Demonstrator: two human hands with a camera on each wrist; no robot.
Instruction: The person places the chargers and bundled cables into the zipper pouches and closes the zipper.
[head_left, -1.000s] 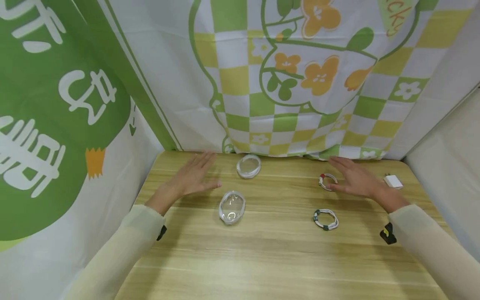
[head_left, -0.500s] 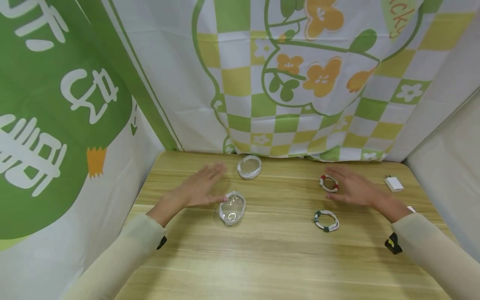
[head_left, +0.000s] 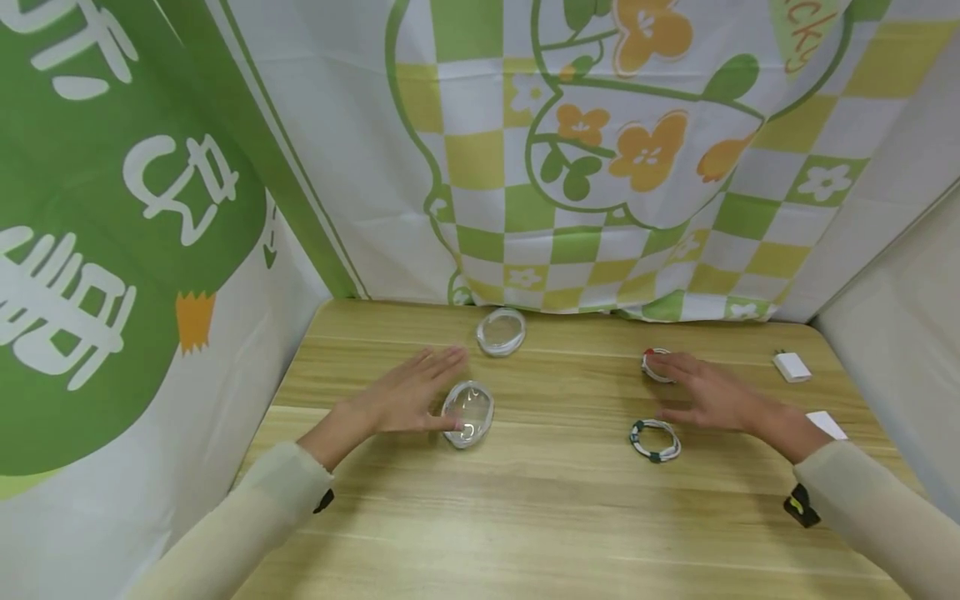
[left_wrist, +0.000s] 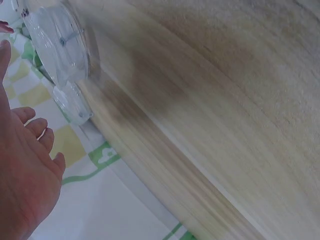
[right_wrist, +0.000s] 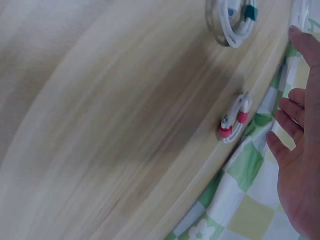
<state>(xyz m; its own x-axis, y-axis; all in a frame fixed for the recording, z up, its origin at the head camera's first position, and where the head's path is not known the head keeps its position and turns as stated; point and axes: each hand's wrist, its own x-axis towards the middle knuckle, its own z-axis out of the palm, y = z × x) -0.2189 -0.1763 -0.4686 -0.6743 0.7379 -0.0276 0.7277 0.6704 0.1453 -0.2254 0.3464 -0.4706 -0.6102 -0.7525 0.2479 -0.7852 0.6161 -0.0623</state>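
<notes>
My left hand (head_left: 397,400), fingers stretched out, hovers at the left of the nearer clear round pack (head_left: 474,408), which has a whitish rim; the thumb overlaps the pack. Behind it lies a similar clear pack (head_left: 501,333). My right hand (head_left: 712,396) is held above the table with fingers extended, partly covering a coiled white cable with red ties (head_left: 647,367). In the right wrist view that red-tied cable (right_wrist: 242,117) lies apart from the hand. Nearer me is a coiled white cable with green ties (head_left: 655,457), below the right thumb. Neither hand holds anything.
A white charger plug (head_left: 792,367) lies at the table's right back, with another white block (head_left: 827,425) nearer, beside the right sleeve. A patterned curtain (head_left: 570,242) hangs along the back edge of the wooden table (head_left: 540,517). Cloth walls stand at both sides.
Both hands have drawn back toward me; the left has also shifted slightly right, its thumb now over the nearer pack. The second white block has come out from behind the right arm.
</notes>
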